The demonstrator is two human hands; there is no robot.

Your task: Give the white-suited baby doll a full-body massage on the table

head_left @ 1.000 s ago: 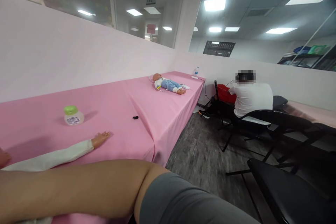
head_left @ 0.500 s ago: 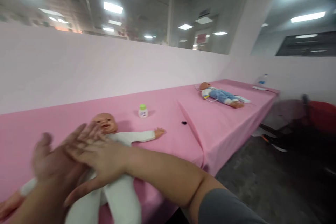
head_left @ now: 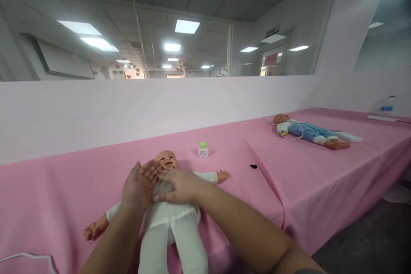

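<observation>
A baby doll (head_left: 175, 218) in a white top and white trousers lies on its back with both arms spread. Over its chest and chin, my left hand (head_left: 141, 186) is turned palm up with the fingers stretched out. My right hand (head_left: 180, 185) is palm down, its fingers extended so that the tips meet or overlap the left fingertips. Neither hand holds anything that I can see. Behind the doll's outstretched arm stands a small white bottle (head_left: 203, 150) with a green cap.
A pink cloth (head_left: 231, 209) covers the table. Farther right lie a second doll (head_left: 308, 130) in blue trousers with thin tubes, and a white device (head_left: 348, 136). A small black object (head_left: 253, 166), a water bottle (head_left: 387, 105) and a white cable (head_left: 28, 255) are also there.
The view has turned left, so the dolls and bottle appear farther right. My hands, blurred and overlapping before, now sit with mainly their fingertips together over the doll's chest.
</observation>
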